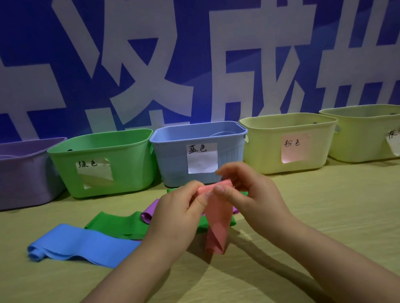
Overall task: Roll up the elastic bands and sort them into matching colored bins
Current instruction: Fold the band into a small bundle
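Head view: both hands (174, 213) pinch pink band (215, 222).

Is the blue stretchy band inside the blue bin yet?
No, the blue band lies spread out on the table, in front of the blue bin and off to its left.

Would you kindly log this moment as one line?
phase: rolling | left hand, right hand: grip pink band | table: blue band, green band, purple band
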The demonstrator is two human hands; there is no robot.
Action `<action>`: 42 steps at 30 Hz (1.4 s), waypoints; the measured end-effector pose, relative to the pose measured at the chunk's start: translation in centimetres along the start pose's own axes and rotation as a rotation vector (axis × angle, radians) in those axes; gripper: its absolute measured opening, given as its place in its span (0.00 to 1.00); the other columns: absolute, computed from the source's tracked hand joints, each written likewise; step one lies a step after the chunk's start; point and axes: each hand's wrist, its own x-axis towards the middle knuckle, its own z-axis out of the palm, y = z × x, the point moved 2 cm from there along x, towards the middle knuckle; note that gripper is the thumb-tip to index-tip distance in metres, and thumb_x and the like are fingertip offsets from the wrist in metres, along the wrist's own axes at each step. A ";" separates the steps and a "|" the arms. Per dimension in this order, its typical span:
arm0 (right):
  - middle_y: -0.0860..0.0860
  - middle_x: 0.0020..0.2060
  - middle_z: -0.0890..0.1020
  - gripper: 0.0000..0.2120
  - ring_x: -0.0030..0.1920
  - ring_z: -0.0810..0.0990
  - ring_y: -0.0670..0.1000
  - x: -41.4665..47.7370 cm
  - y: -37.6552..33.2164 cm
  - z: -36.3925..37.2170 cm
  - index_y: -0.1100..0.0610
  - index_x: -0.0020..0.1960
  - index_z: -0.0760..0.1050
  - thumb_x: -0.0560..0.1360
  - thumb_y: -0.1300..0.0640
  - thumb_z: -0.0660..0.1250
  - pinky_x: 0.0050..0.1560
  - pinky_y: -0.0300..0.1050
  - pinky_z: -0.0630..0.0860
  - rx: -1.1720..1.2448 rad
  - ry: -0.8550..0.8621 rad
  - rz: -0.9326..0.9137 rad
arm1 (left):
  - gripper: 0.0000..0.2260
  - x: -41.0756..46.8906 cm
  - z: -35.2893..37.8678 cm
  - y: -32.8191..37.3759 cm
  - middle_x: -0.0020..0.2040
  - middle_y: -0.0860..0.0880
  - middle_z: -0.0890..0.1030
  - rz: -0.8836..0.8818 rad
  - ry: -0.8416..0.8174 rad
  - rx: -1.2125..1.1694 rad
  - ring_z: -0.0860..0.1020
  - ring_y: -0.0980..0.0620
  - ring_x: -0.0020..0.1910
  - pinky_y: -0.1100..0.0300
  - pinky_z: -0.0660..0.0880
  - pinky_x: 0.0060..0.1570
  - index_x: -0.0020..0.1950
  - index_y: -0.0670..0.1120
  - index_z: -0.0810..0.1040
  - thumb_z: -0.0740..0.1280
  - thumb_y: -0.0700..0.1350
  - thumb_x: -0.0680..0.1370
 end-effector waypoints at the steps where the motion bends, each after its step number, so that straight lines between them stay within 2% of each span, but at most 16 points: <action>1: 0.35 0.42 0.78 0.09 0.42 0.77 0.40 0.0 0.0 0.0 0.37 0.44 0.71 0.70 0.48 0.70 0.42 0.34 0.75 -0.002 -0.007 -0.024 | 0.17 0.0 0.0 -0.1 0.32 0.50 0.77 -0.014 -0.007 -0.005 0.75 0.52 0.34 0.49 0.72 0.38 0.37 0.46 0.75 0.57 0.58 0.73; 4: 0.33 0.42 0.78 0.10 0.45 0.76 0.39 0.1 0.0 0.1 0.36 0.45 0.71 0.68 0.49 0.69 0.45 0.31 0.73 -0.059 -0.036 -0.079 | 0.21 0.1 -0.1 -0.1 0.28 0.51 0.75 -0.072 -0.014 -0.061 0.74 0.51 0.31 0.51 0.70 0.37 0.35 0.42 0.74 0.55 0.58 0.73; 8: 0.37 0.39 0.79 0.09 0.43 0.76 0.40 0.1 0.3 -0.1 0.39 0.42 0.73 0.68 0.51 0.70 0.41 0.30 0.72 -0.066 -0.020 -0.068 | 0.21 -0.1 -0.1 0.1 0.27 0.56 0.75 -0.108 -0.036 -0.102 0.73 0.56 0.29 0.56 0.69 0.34 0.36 0.44 0.76 0.55 0.60 0.72; 12: 0.36 0.37 0.79 0.08 0.41 0.76 0.40 0.2 0.3 -0.2 0.39 0.39 0.72 0.68 0.50 0.71 0.39 0.30 0.71 -0.086 -0.013 -0.060 | 0.10 -0.1 -0.2 0.3 0.35 0.56 0.79 -0.082 0.027 -0.113 0.77 0.58 0.36 0.58 0.73 0.39 0.43 0.52 0.76 0.65 0.57 0.72; 15: 0.35 0.35 0.79 0.12 0.39 0.76 0.39 0.2 0.4 -0.3 0.39 0.38 0.72 0.70 0.54 0.71 0.39 0.30 0.71 -0.094 -0.013 -0.030 | 0.05 -0.2 -0.3 0.7 0.38 0.57 0.79 -0.013 0.040 -0.050 0.75 0.59 0.37 0.64 0.70 0.37 0.43 0.53 0.75 0.71 0.47 0.72; 17: 0.35 0.35 0.79 0.10 0.38 0.76 0.39 0.2 0.3 -0.3 0.40 0.38 0.73 0.71 0.53 0.71 0.38 0.32 0.70 -0.094 -0.011 -0.021 | 0.04 -0.2 -0.4 0.8 0.38 0.56 0.79 0.032 0.052 0.018 0.75 0.60 0.39 0.66 0.68 0.36 0.43 0.53 0.75 0.70 0.45 0.73; 19: 0.35 0.33 0.79 0.08 0.37 0.75 0.39 0.2 0.2 -0.3 0.40 0.37 0.72 0.71 0.50 0.70 0.37 0.33 0.70 -0.091 -0.008 -0.002 | 0.02 -0.2 -0.4 0.8 0.39 0.56 0.78 0.071 0.075 0.064 0.74 0.59 0.40 0.66 0.68 0.38 0.44 0.52 0.76 0.66 0.49 0.74; 22: 0.35 0.30 0.78 0.08 0.34 0.74 0.38 0.2 0.2 -0.1 0.42 0.37 0.73 0.71 0.51 0.69 0.35 0.32 0.69 -0.046 -0.027 0.051 | 0.09 -0.1 -0.4 0.6 0.41 0.56 0.76 0.112 0.108 0.082 0.73 0.61 0.42 0.70 0.67 0.39 0.45 0.50 0.77 0.62 0.53 0.74; 24: 0.37 0.28 0.77 0.07 0.31 0.73 0.39 0.1 0.3 0.0 0.45 0.36 0.75 0.71 0.52 0.69 0.33 0.31 0.68 0.000 -0.046 0.094 | 0.11 -0.2 -0.3 0.7 0.42 0.56 0.77 0.104 0.117 0.074 0.74 0.61 0.42 0.69 0.69 0.41 0.47 0.50 0.76 0.60 0.56 0.75; 27: 0.38 0.26 0.77 0.07 0.30 0.73 0.39 0.0 0.4 0.2 0.47 0.36 0.76 0.70 0.46 0.67 0.32 0.31 0.67 0.027 -0.089 0.131 | 0.04 -0.2 -0.2 0.6 0.44 0.56 0.78 0.047 0.113 0.045 0.75 0.59 0.43 0.66 0.70 0.42 0.49 0.52 0.74 0.62 0.51 0.78; 29: 0.38 0.29 0.78 0.06 0.32 0.75 0.39 0.0 0.3 0.3 0.45 0.38 0.76 0.68 0.44 0.68 0.34 0.33 0.70 0.031 -0.093 0.119 | 0.01 -0.2 -0.2 0.7 0.42 0.58 0.77 0.048 0.111 0.026 0.74 0.61 0.42 0.69 0.69 0.40 0.46 0.56 0.72 0.62 0.49 0.78; 30: 0.39 0.32 0.79 0.04 0.35 0.76 0.39 0.0 0.2 0.3 0.42 0.40 0.75 0.68 0.46 0.70 0.36 0.33 0.72 0.018 -0.094 0.109 | 0.04 -0.1 -0.3 0.7 0.41 0.58 0.77 0.045 0.114 0.016 0.74 0.61 0.41 0.70 0.68 0.39 0.45 0.57 0.71 0.62 0.48 0.78; 33: 0.40 0.41 0.79 0.17 0.42 0.77 0.40 -0.1 0.3 0.4 0.37 0.45 0.71 0.68 0.55 0.74 0.43 0.32 0.73 -0.056 -0.064 0.043 | 0.07 0.0 -0.5 0.5 0.37 0.57 0.77 0.022 0.113 -0.024 0.73 0.61 0.38 0.71 0.66 0.35 0.43 0.55 0.72 0.63 0.43 0.78; 35: 0.42 0.39 0.80 0.16 0.42 0.77 0.40 -0.1 0.4 0.3 0.40 0.43 0.72 0.69 0.59 0.73 0.42 0.31 0.73 -0.056 -0.045 0.009 | 0.03 0.0 -0.5 0.5 0.39 0.58 0.77 0.014 0.119 -0.048 0.73 0.61 0.36 0.71 0.65 0.33 0.42 0.54 0.73 0.61 0.48 0.76; 39: 0.40 0.35 0.80 0.12 0.38 0.77 0.40 0.0 0.3 0.1 0.42 0.41 0.73 0.70 0.58 0.72 0.36 0.33 0.73 -0.016 -0.028 0.027 | 0.07 -0.1 -0.5 0.7 0.38 0.58 0.79 -0.032 0.116 -0.108 0.75 0.59 0.37 0.64 0.70 0.36 0.43 0.54 0.75 0.64 0.56 0.72; 42: 0.40 0.31 0.78 0.10 0.36 0.75 0.38 0.1 0.1 -0.1 0.42 0.40 0.73 0.71 0.56 0.70 0.37 0.31 0.70 -0.053 -0.029 0.028 | 0.05 -0.2 -0.4 0.7 0.40 0.56 0.80 -0.050 0.112 -0.070 0.77 0.58 0.40 0.58 0.74 0.41 0.45 0.54 0.75 0.70 0.50 0.72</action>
